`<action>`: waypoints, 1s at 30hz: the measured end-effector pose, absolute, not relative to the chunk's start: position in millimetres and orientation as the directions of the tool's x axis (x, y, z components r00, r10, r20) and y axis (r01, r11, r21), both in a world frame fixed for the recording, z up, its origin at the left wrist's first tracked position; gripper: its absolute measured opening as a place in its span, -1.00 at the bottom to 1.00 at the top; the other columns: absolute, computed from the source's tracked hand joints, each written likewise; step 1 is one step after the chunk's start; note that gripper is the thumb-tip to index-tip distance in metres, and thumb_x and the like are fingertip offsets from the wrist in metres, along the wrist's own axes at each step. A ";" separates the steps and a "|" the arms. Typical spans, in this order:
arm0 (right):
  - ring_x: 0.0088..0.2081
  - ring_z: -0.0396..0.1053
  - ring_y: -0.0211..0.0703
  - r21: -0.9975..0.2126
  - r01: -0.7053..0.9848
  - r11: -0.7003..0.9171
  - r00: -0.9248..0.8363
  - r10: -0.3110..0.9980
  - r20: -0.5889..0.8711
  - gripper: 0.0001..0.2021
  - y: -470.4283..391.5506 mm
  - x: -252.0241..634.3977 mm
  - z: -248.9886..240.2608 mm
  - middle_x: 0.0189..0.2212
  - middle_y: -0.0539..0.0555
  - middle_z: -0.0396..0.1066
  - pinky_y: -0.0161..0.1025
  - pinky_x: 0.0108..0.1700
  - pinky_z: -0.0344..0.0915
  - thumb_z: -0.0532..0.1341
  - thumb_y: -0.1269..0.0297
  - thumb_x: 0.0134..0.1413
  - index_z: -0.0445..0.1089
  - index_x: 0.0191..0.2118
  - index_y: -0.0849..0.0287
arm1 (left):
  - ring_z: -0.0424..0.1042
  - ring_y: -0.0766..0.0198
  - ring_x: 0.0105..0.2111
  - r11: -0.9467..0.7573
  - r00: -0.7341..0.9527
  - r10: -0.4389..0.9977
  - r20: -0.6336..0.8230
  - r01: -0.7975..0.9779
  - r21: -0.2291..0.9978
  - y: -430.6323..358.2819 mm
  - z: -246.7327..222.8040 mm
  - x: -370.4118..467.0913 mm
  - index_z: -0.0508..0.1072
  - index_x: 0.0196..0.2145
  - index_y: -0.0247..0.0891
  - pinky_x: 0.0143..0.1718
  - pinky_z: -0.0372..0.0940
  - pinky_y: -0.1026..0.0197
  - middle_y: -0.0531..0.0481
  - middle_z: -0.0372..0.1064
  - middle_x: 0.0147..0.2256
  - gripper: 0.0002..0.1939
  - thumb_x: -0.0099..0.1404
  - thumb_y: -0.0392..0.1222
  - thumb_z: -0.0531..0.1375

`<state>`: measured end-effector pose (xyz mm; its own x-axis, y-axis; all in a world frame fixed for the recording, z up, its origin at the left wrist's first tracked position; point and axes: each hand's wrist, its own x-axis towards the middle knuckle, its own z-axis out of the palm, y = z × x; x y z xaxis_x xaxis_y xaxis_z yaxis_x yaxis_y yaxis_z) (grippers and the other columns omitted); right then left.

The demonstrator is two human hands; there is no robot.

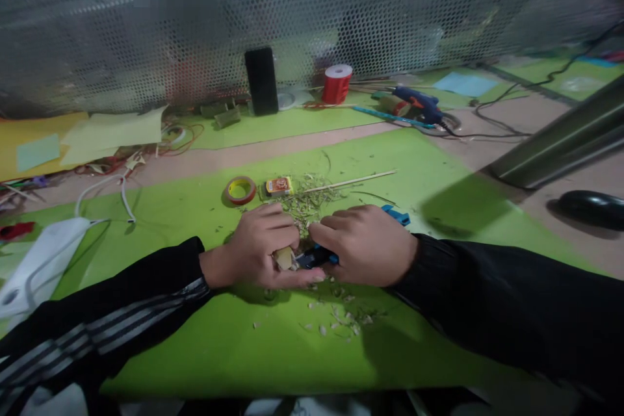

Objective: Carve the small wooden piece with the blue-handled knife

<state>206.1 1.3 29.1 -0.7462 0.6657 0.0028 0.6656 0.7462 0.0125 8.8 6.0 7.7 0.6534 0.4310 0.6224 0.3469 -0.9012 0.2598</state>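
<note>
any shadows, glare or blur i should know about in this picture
Head view: dim overall, with a dark shadow on the green mat beside the metal post, which carries a soft sheen; head view: the perforated screen is hazy, with a blocky patch at upper left; head view: the pale piece in the left hand lacks fine detail.

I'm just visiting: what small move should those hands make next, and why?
Perhaps draw the left thumb back slightly before working the dark tool: the thumb stretches out beside it. The left hand holds the pale piece, the right hand grips the tool, and the tool's end sits at or very near the piece.
</note>
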 end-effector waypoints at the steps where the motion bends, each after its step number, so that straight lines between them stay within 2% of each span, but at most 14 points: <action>1: -0.50 0.27 -0.20 0.012 0.661 0.750 -0.750 0.661 0.006 -0.82 1.5 205.8 29.0 -0.50 0.08 0.45 -0.20 -0.45 -0.23 0.19 0.16 0.03 0.36 -0.33 0.17 | 0.04 0.34 -0.58 -0.904 0.655 0.427 0.623 0.338 0.263 6.3 7.4 9.0 0.19 -0.58 -0.23 -0.51 0.01 0.20 0.14 0.09 -0.65 -0.51 0.26 0.18 0.19; 10: -0.50 0.29 -0.21 -0.091 0.660 0.746 -0.750 0.661 -0.025 -0.81 3.3 200.2 30.9 -0.45 0.06 0.48 -0.22 -0.46 -0.21 0.18 0.15 0.05 0.36 -0.31 0.17 | 0.07 0.37 -0.60 -0.914 0.685 0.403 0.607 0.260 0.313 7.4 7.9 9.6 0.18 -0.59 -0.23 -0.57 0.01 0.25 0.14 0.11 -0.66 -0.43 0.22 0.31 0.17; 15: -0.52 0.29 -0.24 -0.140 0.642 0.754 -0.764 0.644 -0.034 -0.81 5.3 199.2 31.0 -0.45 0.04 0.49 -0.23 -0.47 -0.20 0.22 0.16 0.00 0.37 -0.32 0.16 | 0.08 0.40 -0.63 -0.903 0.682 0.416 0.601 0.232 0.362 9.5 3.2 8.9 0.18 -0.59 -0.24 -0.59 -0.04 0.29 0.16 0.12 -0.67 -0.45 0.24 0.25 0.20; 20: -0.54 0.29 -0.24 -0.135 0.651 0.747 -0.758 0.649 -0.065 -0.83 5.8 199.6 35.1 -0.47 0.05 0.50 -0.23 -0.48 -0.19 0.18 0.17 0.03 0.39 -0.33 0.17 | 0.07 0.44 -0.64 -0.880 0.670 0.447 0.593 0.207 0.428 13.5 1.4 7.7 0.17 -0.61 -0.26 -0.59 -0.07 0.30 0.18 0.09 -0.69 -0.44 0.21 0.24 0.23; 30: -0.52 0.36 -0.19 -0.170 0.681 0.712 -0.731 0.672 -0.116 -0.76 6.0 193.2 35.3 -0.44 0.07 0.53 -0.22 -0.47 -0.17 0.17 0.16 0.03 0.44 -0.24 0.17 | 0.04 0.44 -0.66 -0.885 0.670 0.448 0.591 0.240 0.398 11.9 1.1 7.6 0.13 -0.60 -0.25 -0.61 -0.07 0.30 0.19 0.04 -0.69 -0.43 0.23 0.26 0.20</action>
<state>193.2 6.0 35.3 -0.7311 0.6724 -0.1155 0.6815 0.7119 -0.1699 7.6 11.9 1.1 0.6704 0.4481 0.5914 0.2403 -0.8852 0.3983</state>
